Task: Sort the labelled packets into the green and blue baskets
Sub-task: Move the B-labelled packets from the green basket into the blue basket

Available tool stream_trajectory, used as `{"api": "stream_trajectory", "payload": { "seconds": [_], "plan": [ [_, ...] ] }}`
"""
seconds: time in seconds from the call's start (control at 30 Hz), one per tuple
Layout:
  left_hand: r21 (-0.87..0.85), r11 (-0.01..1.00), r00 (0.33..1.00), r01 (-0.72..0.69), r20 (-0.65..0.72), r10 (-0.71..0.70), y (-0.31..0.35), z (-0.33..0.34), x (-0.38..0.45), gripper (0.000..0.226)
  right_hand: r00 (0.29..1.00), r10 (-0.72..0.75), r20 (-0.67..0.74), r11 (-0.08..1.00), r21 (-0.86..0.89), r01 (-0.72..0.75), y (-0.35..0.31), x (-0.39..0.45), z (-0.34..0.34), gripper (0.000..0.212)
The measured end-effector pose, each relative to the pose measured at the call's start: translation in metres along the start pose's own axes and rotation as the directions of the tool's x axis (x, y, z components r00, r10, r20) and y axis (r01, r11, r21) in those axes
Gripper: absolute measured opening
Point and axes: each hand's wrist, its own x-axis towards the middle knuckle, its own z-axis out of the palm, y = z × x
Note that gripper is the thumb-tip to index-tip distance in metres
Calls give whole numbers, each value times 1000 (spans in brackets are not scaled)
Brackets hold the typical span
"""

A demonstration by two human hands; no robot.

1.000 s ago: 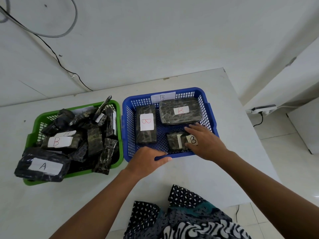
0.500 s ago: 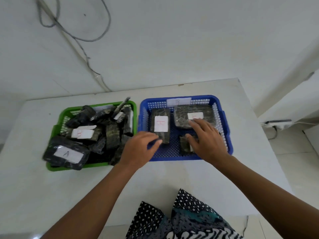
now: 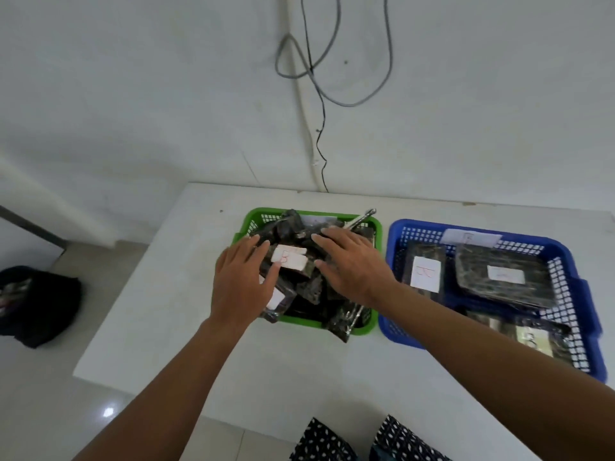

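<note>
A green basket [image 3: 372,224] in the middle of the white table is heaped with several dark packets. One packet with a white label marked B [image 3: 289,258] lies on top of the heap. My left hand [image 3: 241,282] and my right hand [image 3: 349,264] hover over the heap on either side of that packet, fingers spread, holding nothing. To the right stands a blue basket [image 3: 396,284] with three dark packets: one with a B label [image 3: 425,273], a large one [image 3: 504,277] and a small one [image 3: 532,337] at the front.
The white table [image 3: 186,294] ends at its left edge, with tiled floor beyond. A black bag [image 3: 36,304] lies on the floor at far left. Cables [image 3: 319,94] hang on the wall behind. Patterned cloth [image 3: 332,440] shows at the bottom.
Both hands have left the blue basket and moved left over the green basket. The view has swung left, so the baskets now sit further right.
</note>
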Motion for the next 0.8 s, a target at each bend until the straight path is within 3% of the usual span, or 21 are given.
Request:
{"api": "stream_trajectory", "payload": {
  "seconds": [0.1, 0.3, 0.57, 0.8],
  "plan": [
    [-24, 999, 998, 24, 50, -23, -18, 3, -6, 47, 995, -13, 103, 1000, 21, 10, -18, 20, 19, 54],
    [-150, 988, 995, 37, 94, -23, -32, 9, -8, 44, 952, 118, 281, 988, 64, -141, -30, 30, 41, 57],
    [-211, 977, 998, -19, 55, 31, -18, 10, 13, 45, 969, 207, 133, 954, 193, -230, -16, 24, 17, 56],
    [-307, 934, 976, -183, 55, 209, 68, 32, 42, 47, 919, 395, 6, 905, 173, -390, 46, -47, -50, 55]
  ]
}}
